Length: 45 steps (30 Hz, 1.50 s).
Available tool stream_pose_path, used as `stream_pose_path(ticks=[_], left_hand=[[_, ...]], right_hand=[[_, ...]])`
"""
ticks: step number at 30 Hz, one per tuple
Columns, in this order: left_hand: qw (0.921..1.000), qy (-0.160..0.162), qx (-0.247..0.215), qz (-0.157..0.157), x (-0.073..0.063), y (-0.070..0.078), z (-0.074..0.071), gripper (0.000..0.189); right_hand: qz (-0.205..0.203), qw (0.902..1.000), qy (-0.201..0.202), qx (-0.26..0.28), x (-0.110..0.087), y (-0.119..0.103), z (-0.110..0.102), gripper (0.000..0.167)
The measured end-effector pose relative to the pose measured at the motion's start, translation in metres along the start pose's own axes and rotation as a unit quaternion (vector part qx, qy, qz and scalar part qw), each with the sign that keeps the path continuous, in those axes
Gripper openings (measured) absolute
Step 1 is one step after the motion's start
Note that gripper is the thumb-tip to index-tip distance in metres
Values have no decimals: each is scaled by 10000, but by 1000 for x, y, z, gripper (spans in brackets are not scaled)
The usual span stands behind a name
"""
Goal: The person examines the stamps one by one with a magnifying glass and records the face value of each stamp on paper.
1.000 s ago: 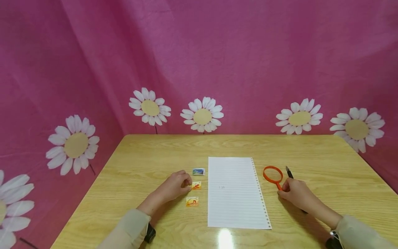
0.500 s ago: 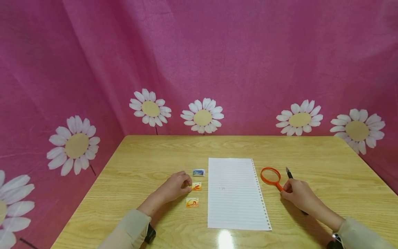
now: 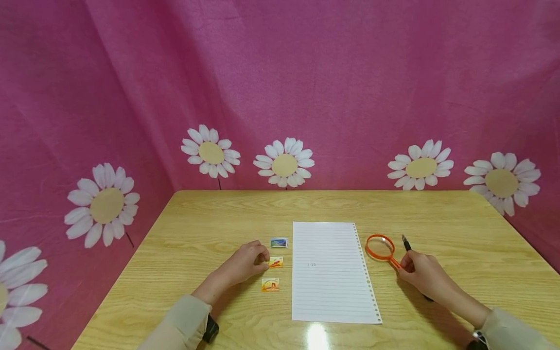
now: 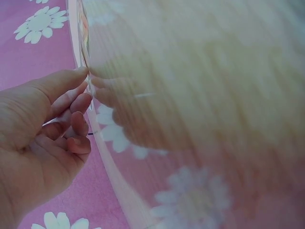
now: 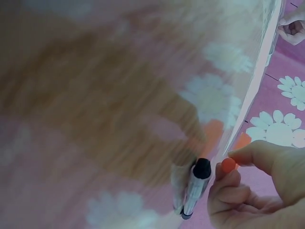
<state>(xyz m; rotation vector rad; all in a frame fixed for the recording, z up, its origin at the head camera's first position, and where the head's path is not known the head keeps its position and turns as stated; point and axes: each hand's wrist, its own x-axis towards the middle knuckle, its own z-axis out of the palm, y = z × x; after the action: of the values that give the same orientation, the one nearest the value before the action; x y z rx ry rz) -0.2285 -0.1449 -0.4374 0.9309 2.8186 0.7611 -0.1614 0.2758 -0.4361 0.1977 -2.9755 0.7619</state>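
Observation:
My left hand (image 3: 247, 262) rests on the wooden table, thumb and fingertips at the left edge of an orange-yellow postage stamp (image 3: 276, 262). Its fingers bend loosely in the left wrist view, and the stamp stays flat. Above and below it lie a blue stamp (image 3: 279, 242) and another yellow-orange stamp (image 3: 270, 285), forming a column. My right hand (image 3: 422, 273) pinches the end of an orange magnifying glass (image 3: 379, 247) between thumb and fingers; the round handle end (image 5: 228, 165) shows in the right wrist view. Its ring tilts just above the tabletop, right of the paper.
A lined sheet (image 3: 334, 287) with punched holes and faint handwriting lies between the hands. A black pen (image 3: 407, 244) lies partly beneath my right hand; its capped end (image 5: 202, 169) shows in the right wrist view. A pink flowered cloth (image 3: 341, 87) hangs behind the table (image 3: 227, 209).
The magnifying glass has swung slightly left toward the paper, and more of its handle shows. My right hand has shifted a little to the right. My left hand and the stamps have stayed put.

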Motion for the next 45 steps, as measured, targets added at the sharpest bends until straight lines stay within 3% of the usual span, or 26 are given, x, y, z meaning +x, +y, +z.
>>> stream_pose_path(ticks=[19,26,36,45], left_hand=[[9999,21,34,-100,0,-1,0,10],[9999,-8,20,-104,1,-2,0,10],[10000,2,67,-21,0,-3,-1,10],[10000,31,63,-12,-1,-1,-1,10]], right_hand=[[-939,9944,457,159,4,-7,6,17],[-1623,9830,747,416,8,-8,11,21],[-2159,9706,881,593,15,-14,16,23],[-2055,9744,628,664,20,-25,21,23]])
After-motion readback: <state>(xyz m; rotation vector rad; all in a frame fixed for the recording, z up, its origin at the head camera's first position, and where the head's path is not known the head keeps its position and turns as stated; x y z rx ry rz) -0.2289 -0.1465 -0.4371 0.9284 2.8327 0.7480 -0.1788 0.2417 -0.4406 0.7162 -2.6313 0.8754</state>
